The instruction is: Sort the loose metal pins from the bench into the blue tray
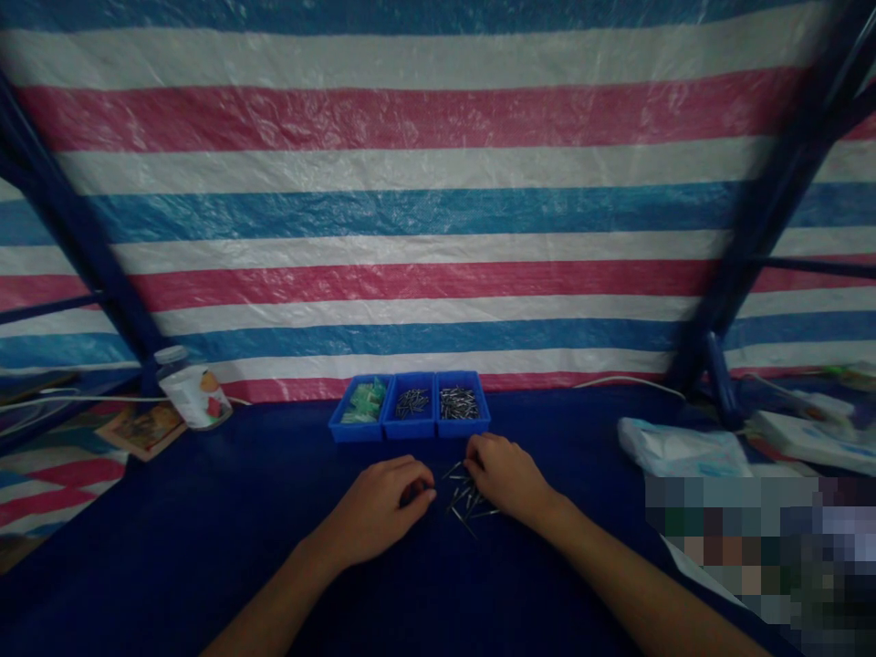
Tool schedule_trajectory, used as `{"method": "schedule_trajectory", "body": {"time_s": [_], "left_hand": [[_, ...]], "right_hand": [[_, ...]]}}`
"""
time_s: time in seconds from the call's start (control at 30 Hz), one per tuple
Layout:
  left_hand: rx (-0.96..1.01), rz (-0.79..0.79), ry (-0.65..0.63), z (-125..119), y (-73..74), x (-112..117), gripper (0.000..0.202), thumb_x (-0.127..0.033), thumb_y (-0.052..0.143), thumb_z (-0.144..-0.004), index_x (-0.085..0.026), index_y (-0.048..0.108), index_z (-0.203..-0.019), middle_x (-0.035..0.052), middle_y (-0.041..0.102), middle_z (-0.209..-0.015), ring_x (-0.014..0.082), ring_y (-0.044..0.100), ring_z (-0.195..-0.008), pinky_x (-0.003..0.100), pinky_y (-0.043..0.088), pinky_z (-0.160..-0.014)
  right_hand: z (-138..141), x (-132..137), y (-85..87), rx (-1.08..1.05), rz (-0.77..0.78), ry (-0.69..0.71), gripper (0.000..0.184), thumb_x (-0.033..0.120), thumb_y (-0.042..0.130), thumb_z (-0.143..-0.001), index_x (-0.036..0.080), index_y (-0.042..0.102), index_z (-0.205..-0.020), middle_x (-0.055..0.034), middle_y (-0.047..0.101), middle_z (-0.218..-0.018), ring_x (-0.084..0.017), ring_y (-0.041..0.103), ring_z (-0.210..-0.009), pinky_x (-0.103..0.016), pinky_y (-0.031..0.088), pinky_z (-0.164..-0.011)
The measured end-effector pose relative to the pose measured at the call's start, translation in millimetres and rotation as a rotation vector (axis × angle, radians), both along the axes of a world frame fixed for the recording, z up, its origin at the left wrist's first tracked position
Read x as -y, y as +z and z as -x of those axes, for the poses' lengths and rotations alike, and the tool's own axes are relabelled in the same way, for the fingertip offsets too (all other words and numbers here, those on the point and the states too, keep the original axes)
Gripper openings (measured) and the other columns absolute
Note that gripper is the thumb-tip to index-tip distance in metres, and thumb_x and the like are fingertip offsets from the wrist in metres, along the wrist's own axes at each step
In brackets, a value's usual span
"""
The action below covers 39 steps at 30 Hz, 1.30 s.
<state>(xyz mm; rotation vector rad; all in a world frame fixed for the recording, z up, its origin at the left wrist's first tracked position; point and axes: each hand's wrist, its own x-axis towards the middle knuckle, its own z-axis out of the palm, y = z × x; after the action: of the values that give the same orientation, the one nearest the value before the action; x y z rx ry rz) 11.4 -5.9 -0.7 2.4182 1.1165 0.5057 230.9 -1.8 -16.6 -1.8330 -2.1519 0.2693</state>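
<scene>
A small heap of thin metal pins (465, 500) lies on the dark blue table cloth (225, 529) between my hands. My left hand (380, 506) rests on the cloth just left of the heap, fingers curled with the tips pinched together; what they hold is too small to name. My right hand (505, 476) lies over the heap's right side, fingers bent down onto the pins. Behind them stand three blue bins in a row: the left bin (360, 405) holds green plastic parts, the middle bin (411, 404) and the right bin (460, 403) hold metal pins.
A jar with a printed label (194, 389) lies at the back left beside a printed card (145, 427). White plastic bags (677, 449) and papers sit at the right. A striped tarp (424, 201) and blue frame posts (753, 246) close off the back.
</scene>
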Motion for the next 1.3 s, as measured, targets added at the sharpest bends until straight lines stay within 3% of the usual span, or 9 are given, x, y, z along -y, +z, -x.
{"method": "schedule_trajectory", "body": {"time_s": [0.33,0.43,0.53,0.6,0.67,0.8,0.93,1.1,1.3], "left_hand": [[0.008,0.003,0.003,1,-4.9,-3,0.016,-0.031,0.053,-0.094,-0.023,0.067,-0.096,-0.0009,0.064,-0.087,0.0140,0.060,-0.075,0.027,0.042,-0.069],[0.029,0.009,0.014,2,-5.2,-3,0.018,-0.034,0.054,-0.094,-0.024,0.066,-0.103,-0.0008,0.065,-0.088,0.0151,0.061,-0.076,0.028,0.042,-0.070],[0.067,0.023,0.024,1,-3.4,-2,0.022,-0.038,0.053,-0.096,-0.024,0.065,-0.107,-0.0007,0.067,-0.089,0.0160,0.061,-0.077,0.029,0.043,-0.072],[0.109,0.022,0.012,0,-1.4,-1,0.023,-0.039,0.049,-0.098,-0.024,0.065,-0.106,-0.0001,0.068,-0.093,0.0166,0.062,-0.083,0.030,0.043,-0.077],[0.155,0.034,-0.015,0,0.0,-2,0.025,-0.039,0.046,-0.100,-0.023,0.065,-0.100,0.0001,0.069,-0.095,0.0163,0.062,-0.087,0.029,0.043,-0.080],[0.179,0.077,-0.047,-1,-0.4,-2,0.033,-0.038,0.043,-0.101,-0.019,0.064,-0.084,-0.0007,0.065,-0.082,0.0144,0.060,-0.076,0.026,0.042,-0.073],[0.198,0.107,-0.071,-1,-2.6,-1,0.030,-0.039,0.049,-0.098,-0.019,0.069,-0.087,0.0009,0.068,-0.084,0.0160,0.061,-0.078,0.027,0.044,-0.075],[0.258,0.145,-0.093,-3,-2.1,0,0.030,-0.041,0.052,-0.095,-0.021,0.073,-0.089,0.0012,0.069,-0.079,0.0178,0.061,-0.077,0.028,0.046,-0.075],[0.324,0.144,-0.027,-3,0.7,-2,0.030,-0.037,0.052,-0.094,-0.018,0.069,-0.078,0.0004,0.066,-0.075,0.0151,0.058,-0.072,0.026,0.043,-0.070]], "right_hand": [[3,1,7.0,-0.148,-0.082,0.052,0.019,0.022,0.047,-0.098,0.018,0.065,-0.099,-0.0079,0.070,-0.099,-0.021,0.065,-0.093,-0.033,0.043,-0.082],[7,1,10.2,-0.248,-0.102,0.141,0.015,0.022,0.049,-0.098,0.020,0.064,-0.096,-0.0022,0.071,-0.093,-0.016,0.065,-0.088,-0.028,0.044,-0.081],[12,4,9.8,-0.484,-0.091,0.271,0.002,0.021,0.060,-0.092,0.020,0.062,-0.094,0.0009,0.070,-0.085,-0.013,0.065,-0.078,-0.024,0.046,-0.071],[15,8,8.8,-0.580,-0.087,0.347,0.010,0.019,0.067,-0.087,0.020,0.060,-0.095,0.0010,0.069,-0.083,-0.012,0.064,-0.073,-0.023,0.045,-0.067],[16,12,8.1,-0.511,-0.137,0.406,0.014,0.021,0.070,-0.085,0.020,0.060,-0.095,0.0003,0.069,-0.085,-0.014,0.063,-0.076,-0.025,0.045,-0.069],[15,17,8.5,-0.279,-0.256,0.506,0.014,0.026,0.070,-0.087,0.021,0.060,-0.096,-0.0010,0.070,-0.088,-0.017,0.063,-0.082,-0.029,0.044,-0.078],[15,18,10.0,-0.195,-0.277,0.568,0.010,0.026,0.062,-0.093,0.020,0.060,-0.101,-0.0023,0.070,-0.088,-0.016,0.064,-0.080,-0.028,0.045,-0.077],[15,19,10.7,-0.101,-0.329,0.663,0.024,0.029,0.056,-0.097,0.020,0.059,-0.118,-0.0055,0.071,-0.096,-0.017,0.064,-0.083,-0.030,0.046,-0.078],[14,20,15.3,-0.336,-0.265,0.559,0.034,0.043,0.065,-0.090,0.020,0.061,-0.114,-0.0046,0.070,-0.098,-0.017,0.064,-0.087,-0.028,0.046,-0.077]]}}
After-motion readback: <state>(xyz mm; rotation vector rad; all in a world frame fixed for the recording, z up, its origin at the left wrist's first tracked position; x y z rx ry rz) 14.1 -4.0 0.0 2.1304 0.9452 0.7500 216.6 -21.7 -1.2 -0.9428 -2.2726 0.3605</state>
